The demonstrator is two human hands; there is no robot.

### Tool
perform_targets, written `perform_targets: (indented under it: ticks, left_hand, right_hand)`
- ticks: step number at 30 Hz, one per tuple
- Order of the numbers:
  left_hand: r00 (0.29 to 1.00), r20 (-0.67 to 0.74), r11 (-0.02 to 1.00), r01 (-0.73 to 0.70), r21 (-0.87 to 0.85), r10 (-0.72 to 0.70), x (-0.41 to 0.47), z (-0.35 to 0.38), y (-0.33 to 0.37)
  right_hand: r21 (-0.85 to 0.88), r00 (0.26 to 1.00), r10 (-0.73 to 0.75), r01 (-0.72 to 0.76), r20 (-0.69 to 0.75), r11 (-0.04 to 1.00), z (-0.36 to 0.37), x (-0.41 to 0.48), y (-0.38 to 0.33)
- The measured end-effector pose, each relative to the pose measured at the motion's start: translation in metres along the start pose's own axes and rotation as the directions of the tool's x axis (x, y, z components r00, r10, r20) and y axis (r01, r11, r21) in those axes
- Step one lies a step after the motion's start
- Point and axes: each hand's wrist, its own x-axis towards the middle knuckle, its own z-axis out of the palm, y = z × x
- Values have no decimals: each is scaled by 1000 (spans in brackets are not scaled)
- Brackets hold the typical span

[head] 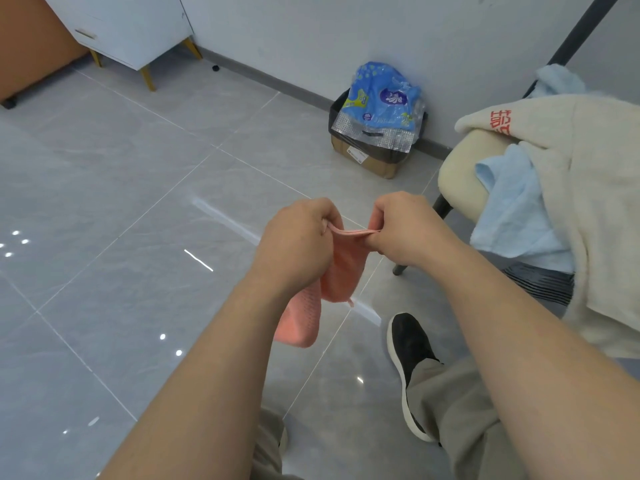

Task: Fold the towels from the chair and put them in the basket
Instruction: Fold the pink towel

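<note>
Both hands pinch one pink towel's (341, 268) top edge: left hand (298, 242) and right hand (408, 230) close together, fingers curled on the fabric, which hangs folded above the tiled floor (121, 188). Right of them, a chair (457, 174) carries a blue towel (516, 209) and a cream towel (602, 202). Against the wall, a cardboard box (374, 161).

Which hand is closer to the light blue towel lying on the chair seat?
Right. The right hand pinches the top edge of the pink textured towel, apart from the light blue towel but on its side; the left hand pinches the same edge, farther off.
</note>
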Motion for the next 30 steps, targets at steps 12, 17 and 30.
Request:
perform_targets:
  ticks: [12, 17, 30]
  left_hand:
    - [999, -19, 994, 33, 107, -31, 2, 2, -7]
    - [998, 63, 995, -4, 95, -2, 0, 1, -5]
    - [991, -60, 990, 120, 68, -117, 5, 2, -13]
  right_hand:
    - [74, 996, -81, 83, -34, 994, -2, -1, -3]
    - [95, 994, -100, 105, -52, 990, -1, -1, -4]
    - [126, 986, -150, 157, -69, 980, 3, 0, -3]
